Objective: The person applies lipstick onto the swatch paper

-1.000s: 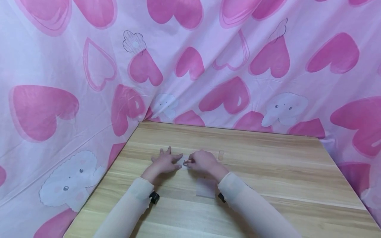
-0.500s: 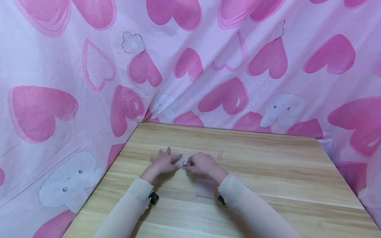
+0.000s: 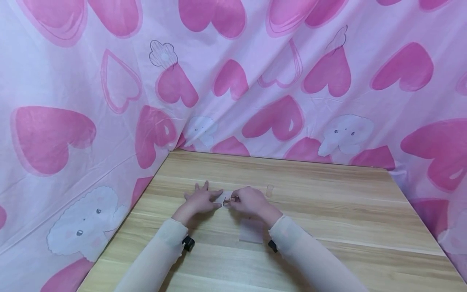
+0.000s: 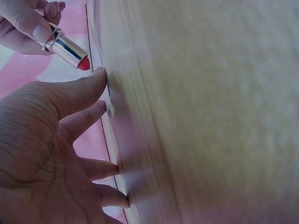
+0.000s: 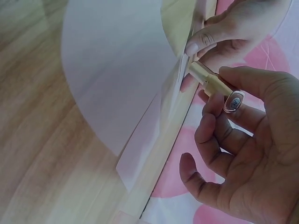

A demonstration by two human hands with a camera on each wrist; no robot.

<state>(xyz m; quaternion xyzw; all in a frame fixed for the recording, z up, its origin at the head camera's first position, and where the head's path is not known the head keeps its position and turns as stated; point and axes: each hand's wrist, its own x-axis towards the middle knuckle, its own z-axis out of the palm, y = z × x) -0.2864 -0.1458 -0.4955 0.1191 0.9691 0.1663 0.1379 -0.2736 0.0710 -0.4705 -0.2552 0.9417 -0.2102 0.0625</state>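
My right hand (image 3: 251,199) pinches a lipstick (image 4: 66,49) in a shiny gold tube, with its red tip exposed and pointing toward my left hand. In the right wrist view, thumb and fingers grip the tube (image 5: 216,87) near its base. A small whitish sheet of paper (image 3: 220,198) lies on the table under the lipstick tip; whether the tip touches it I cannot tell. My left hand (image 3: 200,200) rests with fingers spread, its thumb and fingertips down at the left part of that sheet.
A pale lilac square of paper (image 3: 251,231) lies nearer my body, beside my right forearm. Beyond my right wrist lies a small clear cylinder (image 3: 269,190). Pink heart-patterned cloth (image 3: 233,81) hangs along the wooden table's (image 3: 328,211) back and left edges.
The lipstick has shifted slightly toward my body and then a little back, its angle turning a bit with my right hand. My left hand has stayed in place.
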